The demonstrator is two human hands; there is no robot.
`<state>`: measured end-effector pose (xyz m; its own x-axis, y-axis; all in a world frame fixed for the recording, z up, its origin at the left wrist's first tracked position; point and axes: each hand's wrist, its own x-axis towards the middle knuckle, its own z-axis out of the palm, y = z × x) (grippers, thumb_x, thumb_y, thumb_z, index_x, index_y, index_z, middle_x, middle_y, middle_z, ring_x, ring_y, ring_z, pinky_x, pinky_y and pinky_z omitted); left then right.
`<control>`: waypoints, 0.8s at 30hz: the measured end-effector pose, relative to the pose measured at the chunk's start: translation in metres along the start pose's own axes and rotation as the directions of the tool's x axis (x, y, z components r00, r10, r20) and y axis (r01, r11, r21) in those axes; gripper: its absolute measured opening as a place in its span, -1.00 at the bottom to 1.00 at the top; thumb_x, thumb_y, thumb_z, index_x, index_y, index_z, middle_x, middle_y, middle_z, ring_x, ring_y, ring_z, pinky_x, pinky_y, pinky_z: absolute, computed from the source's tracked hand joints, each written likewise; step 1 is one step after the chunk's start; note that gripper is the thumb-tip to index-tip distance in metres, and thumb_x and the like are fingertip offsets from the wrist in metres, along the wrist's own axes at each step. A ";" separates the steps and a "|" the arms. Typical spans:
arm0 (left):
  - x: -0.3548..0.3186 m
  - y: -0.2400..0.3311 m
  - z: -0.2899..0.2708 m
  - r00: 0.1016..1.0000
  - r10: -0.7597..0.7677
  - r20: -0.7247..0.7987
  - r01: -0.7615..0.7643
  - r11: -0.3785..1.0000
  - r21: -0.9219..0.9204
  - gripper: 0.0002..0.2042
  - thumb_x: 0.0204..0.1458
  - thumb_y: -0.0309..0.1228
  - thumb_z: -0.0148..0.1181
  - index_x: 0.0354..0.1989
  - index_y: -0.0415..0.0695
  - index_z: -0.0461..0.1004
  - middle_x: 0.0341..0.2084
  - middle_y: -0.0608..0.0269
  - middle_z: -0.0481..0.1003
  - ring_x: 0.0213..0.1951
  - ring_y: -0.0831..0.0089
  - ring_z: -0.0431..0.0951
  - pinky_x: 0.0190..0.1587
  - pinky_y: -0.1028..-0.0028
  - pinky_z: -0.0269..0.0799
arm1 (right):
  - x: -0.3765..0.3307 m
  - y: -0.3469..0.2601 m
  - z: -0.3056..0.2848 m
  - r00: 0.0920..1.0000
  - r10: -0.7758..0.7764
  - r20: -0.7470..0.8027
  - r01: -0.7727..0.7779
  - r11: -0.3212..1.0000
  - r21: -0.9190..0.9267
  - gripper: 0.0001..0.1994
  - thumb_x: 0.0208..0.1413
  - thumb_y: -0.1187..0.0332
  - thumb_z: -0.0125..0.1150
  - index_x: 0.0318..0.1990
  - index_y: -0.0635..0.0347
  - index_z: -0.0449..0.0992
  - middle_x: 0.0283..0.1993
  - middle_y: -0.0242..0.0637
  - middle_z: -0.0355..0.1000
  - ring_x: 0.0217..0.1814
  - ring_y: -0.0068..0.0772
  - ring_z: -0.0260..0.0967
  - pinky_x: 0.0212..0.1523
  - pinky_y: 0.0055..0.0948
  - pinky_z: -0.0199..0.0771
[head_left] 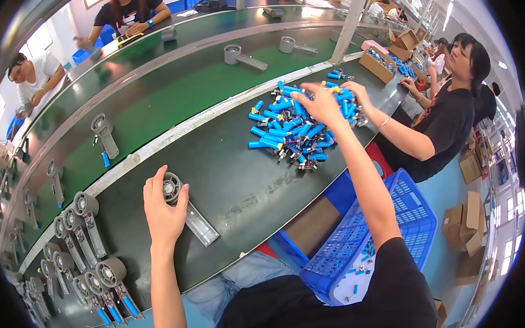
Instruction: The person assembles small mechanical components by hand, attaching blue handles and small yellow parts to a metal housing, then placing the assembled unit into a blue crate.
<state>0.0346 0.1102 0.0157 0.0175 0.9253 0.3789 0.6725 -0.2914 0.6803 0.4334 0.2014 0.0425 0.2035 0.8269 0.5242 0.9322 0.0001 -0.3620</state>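
Observation:
On the dark worktop lies a grey handheld fan housing [202,225], with a round fan head and an open, hollow handle. My left hand [164,210] curls around its head, thumb on one side and fingers on the other. To the right is a heap of blue cylindrical batteries [284,128] with small wired circuit parts. My right hand [321,106] reaches over the top of this heap, fingers apart, with nothing clearly held. Another person's hand [360,96] touches the heap just right of it.
Several fan housings [112,273] stand grouped at the left, some with blue batteries in their handles. Beyond a pale rail runs a green conveyor belt [172,103] carrying more housings. A blue crate [402,205] sits below the worktop's right edge. A co-worker [448,115] sits at the right.

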 end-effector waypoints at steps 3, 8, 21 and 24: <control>0.000 -0.005 -0.001 1.000 0.022 -0.018 -0.021 1.000 0.003 -0.51 0.00 -0.42 0.30 0.16 -0.16 0.41 -0.23 0.15 0.40 -0.14 0.25 0.46 0.00 0.33 0.38 | -0.021 -0.014 0.015 0.992 0.046 0.113 -0.062 0.988 0.141 -0.52 0.21 0.06 0.21 0.14 0.21 0.46 0.10 -0.04 0.50 0.17 -0.02 0.43 0.18 -0.22 0.39; -0.003 -0.009 -0.002 0.999 0.020 -0.042 -0.020 1.000 -0.005 -0.52 -0.01 -0.44 0.31 0.15 -0.15 0.41 -0.23 0.16 0.39 -0.15 0.24 0.45 0.01 0.35 0.38 | -0.068 -0.082 0.015 0.991 -0.036 0.128 -0.021 0.909 0.417 -0.53 0.23 0.13 0.21 0.20 0.17 0.44 0.18 -0.06 0.45 0.26 -0.09 0.37 0.26 -0.26 0.31; -0.008 -0.007 -0.005 0.999 0.040 -0.009 -0.040 0.998 -0.041 -0.52 -0.05 -0.41 0.36 0.10 -0.15 0.44 -0.17 0.14 0.42 -0.11 0.20 0.48 -0.02 0.33 0.42 | -0.021 -0.069 -0.030 0.886 0.076 0.458 -0.298 0.849 0.437 -0.56 -0.07 0.40 0.48 -0.02 0.41 0.55 -0.18 -0.16 0.60 -0.14 -0.48 0.55 -0.08 -0.48 0.56; -0.008 -0.009 -0.006 0.999 0.046 -0.009 -0.046 0.999 -0.025 -0.53 -0.04 -0.40 0.36 0.10 -0.15 0.44 -0.18 0.15 0.42 -0.09 0.20 0.47 -0.01 0.32 0.41 | -0.017 -0.085 -0.062 0.937 0.018 0.348 -0.265 0.684 0.679 -0.59 -0.02 0.54 0.41 0.04 0.38 0.52 -0.07 -0.19 0.56 -0.05 -0.47 0.53 0.03 -0.49 0.53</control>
<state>0.0235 0.1040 0.0103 0.0418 0.9085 0.4158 0.6523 -0.3400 0.6774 0.3695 0.1521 0.1118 0.1035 0.9707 0.2169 0.3808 0.1628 -0.9102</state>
